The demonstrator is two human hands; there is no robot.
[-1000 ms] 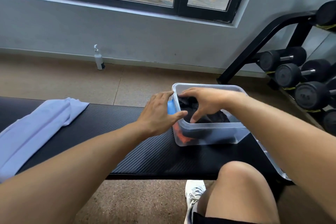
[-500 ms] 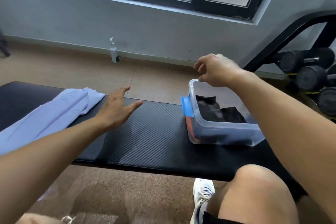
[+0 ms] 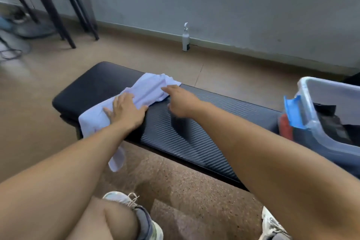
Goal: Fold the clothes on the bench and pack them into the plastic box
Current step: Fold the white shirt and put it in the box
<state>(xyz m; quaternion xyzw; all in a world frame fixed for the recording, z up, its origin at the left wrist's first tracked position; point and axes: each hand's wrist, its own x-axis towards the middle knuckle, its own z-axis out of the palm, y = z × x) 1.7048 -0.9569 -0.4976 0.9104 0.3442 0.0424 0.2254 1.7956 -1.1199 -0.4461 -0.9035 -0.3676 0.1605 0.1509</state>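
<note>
A person's bare knee and two pale sneakers fill the bottom edge, planted on a speckled brown floor. Both forearms reach forward over a black padded bench. The left hand lies flat, fingers spread, pressing palm-down on a pale lavender garment that sprawls across the bench's left half, one end of it hanging off the near edge. The right hand hovers open just beside the garment's right edge, fingers extended toward the cloth and gripping nothing (motion blur softens its outline, so whether the fingertips touch fabric cannot be told). At the bench's far right end, partly cut off by the picture's edge, sits the clear plastic box, a blue latch on its near side; dark folded clothing lies inside it and something orange shows through the wall. Beyond the bench, a white pump bottle stands against the grey wall, and a black stool stands at far left.
</note>
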